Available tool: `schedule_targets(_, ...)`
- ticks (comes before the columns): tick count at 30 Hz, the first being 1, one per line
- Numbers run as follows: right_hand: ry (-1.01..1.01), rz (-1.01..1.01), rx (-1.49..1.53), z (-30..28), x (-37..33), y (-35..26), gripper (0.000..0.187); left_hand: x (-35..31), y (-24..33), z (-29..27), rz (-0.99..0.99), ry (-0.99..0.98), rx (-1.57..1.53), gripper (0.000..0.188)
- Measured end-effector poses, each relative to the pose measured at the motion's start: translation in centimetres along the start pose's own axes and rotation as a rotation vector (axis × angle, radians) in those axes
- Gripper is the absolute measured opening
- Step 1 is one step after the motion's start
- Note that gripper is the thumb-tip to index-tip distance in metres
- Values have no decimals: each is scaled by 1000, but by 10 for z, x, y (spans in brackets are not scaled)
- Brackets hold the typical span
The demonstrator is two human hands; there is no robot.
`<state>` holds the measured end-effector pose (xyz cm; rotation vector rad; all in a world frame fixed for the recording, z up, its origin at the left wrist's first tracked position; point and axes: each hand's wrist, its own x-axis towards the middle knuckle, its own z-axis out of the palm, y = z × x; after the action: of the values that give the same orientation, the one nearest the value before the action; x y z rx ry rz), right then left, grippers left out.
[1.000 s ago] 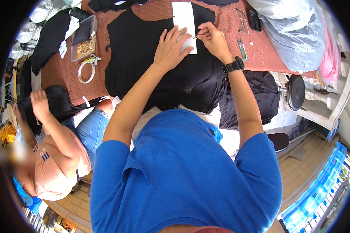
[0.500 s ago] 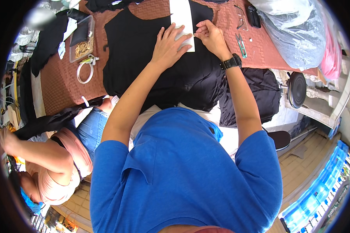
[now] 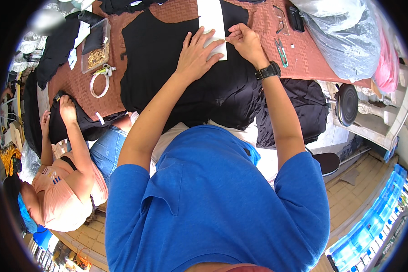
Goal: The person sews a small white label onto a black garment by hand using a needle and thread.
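Observation:
A black garment piece (image 3: 154, 59) lies spread on the table in front of me, its near part hanging over the edge. On top of it rests a straight white strip (image 3: 211, 18), card or stiff paper by its look. My left hand (image 3: 197, 54) presses flat over the strip's near left part, fingers spread. Against the strip's right edge, my right hand (image 3: 246, 44) pinches something small and pale between thumb and forefinger; its kind is too small to make out. A black watch is on my right wrist.
Thread snips (image 3: 281, 52), eyeglasses (image 3: 281, 21) and a black case (image 3: 296, 19) lie to the right, before a plastic-wrapped bundle (image 3: 344, 36). At left are a clear box (image 3: 95, 63) of small tan pieces and a white ring (image 3: 99, 86). A co-worker (image 3: 72, 181) handles black cloth there.
At the left, the co-worker's arms have swung up to the table's edge, bringing the black cloth onto it. My own hands stay almost where they were on the strip.

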<state>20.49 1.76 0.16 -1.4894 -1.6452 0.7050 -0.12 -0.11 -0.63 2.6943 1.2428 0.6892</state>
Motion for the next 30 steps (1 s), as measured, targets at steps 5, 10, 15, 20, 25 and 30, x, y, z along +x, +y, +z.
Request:
schedule_targets(5,12,5,-11,1,-2,-5,23,0,1,-1,-27,-2,-14,45)
schedule_targets(10,14,-9,-38,2,-4,-8,23,0,1,-1,-3,-13,6,44)
schedule_targets(15,5,1,3,2,-2,-1,22,0,2,0,-4,-13,1,43)
schedule_targets(20,-2,19,29,0,-1,3,23,0,3,-2,-5,-2,-21,42)
schedule_targets(25,-22,-16,27,3,1,1,23,-3,-1,-1,15,43,34,43)
schedule_targets(30,-36,-56,-159,5,16,-26,23,-3,1,0,20,56,-8,44)
